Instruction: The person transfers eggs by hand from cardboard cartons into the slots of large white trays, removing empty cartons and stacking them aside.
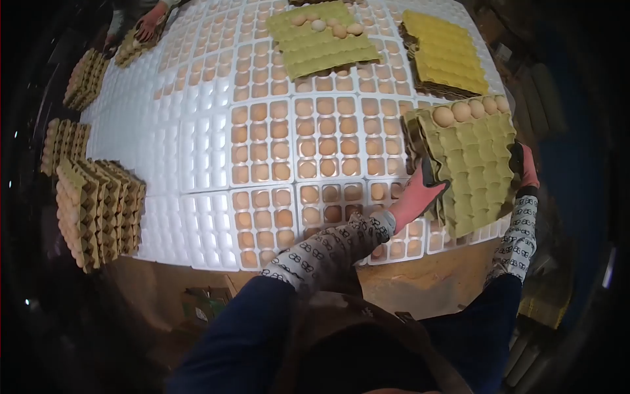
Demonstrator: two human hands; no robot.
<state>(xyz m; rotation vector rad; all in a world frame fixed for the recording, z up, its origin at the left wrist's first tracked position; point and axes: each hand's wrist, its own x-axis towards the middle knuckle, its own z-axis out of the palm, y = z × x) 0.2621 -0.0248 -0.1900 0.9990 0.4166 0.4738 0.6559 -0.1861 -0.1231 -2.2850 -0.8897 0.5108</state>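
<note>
My left hand (420, 197), in a pink and dark glove, grips the left edge of a stack of pulp egg trays (474, 167). On the stack's right edge my right hand (525, 164) is closed, gloved the same way. The stack is tilted, and several brown eggs (461, 112) lie in a row along its far side. Beneath and left of it are white plastic trays (293, 144) whose cells hold brown eggs.
More pulp trays with eggs stand stacked at the left (98, 213). A yellow tray stack (451, 56) and a green tray stack (321, 43) lie at the back. A co-worker's gloved hand (151, 21) touches trays at the far left.
</note>
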